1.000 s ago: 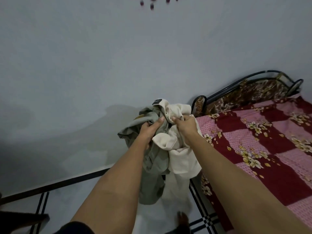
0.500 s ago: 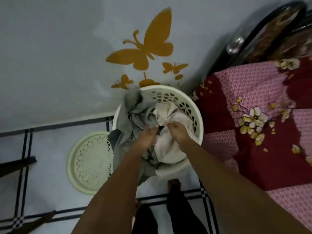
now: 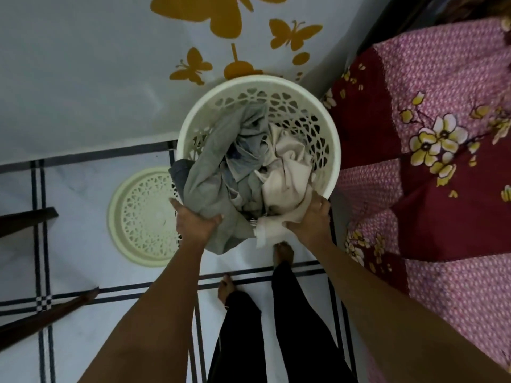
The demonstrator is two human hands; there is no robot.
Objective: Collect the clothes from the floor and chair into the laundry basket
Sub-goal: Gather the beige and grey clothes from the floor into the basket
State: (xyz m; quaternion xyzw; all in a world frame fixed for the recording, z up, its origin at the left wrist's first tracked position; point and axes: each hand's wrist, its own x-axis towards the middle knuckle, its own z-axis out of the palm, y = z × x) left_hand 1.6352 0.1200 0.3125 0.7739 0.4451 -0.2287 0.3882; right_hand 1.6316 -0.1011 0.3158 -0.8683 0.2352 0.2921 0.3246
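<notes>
White floor tiles (image 3: pixel 83 322) crossed by dark lines run up to a pale wall stuck with orange butterfly decals (image 3: pixel 190 66), and at the far left two dark wooden pieces (image 3: pixel 25 221) jut in, cut off by the frame, so whether they belong to the chair cannot be told. Beside them a perforated cream lid (image 3: pixel 143 217) lies flat on the floor, presumably set aside to keep the basket mouth free. The left hand (image 3: pixel 195 223) is closed on a grey garment (image 3: pixel 210 183) that spills over the near rim, likely to tuck it inside. The round laundry basket (image 3: pixel 333 139) stands against the wall, just beside the bed, nearly full. The right hand (image 3: pixel 311 218) grips the overhanging edge of a cream garment (image 3: pixel 287 172) in the same way. What lies under the top clothes is hidden. A floral bedspread (image 3: pixel 431 150) fills the right side, its far edge out of view.
</notes>
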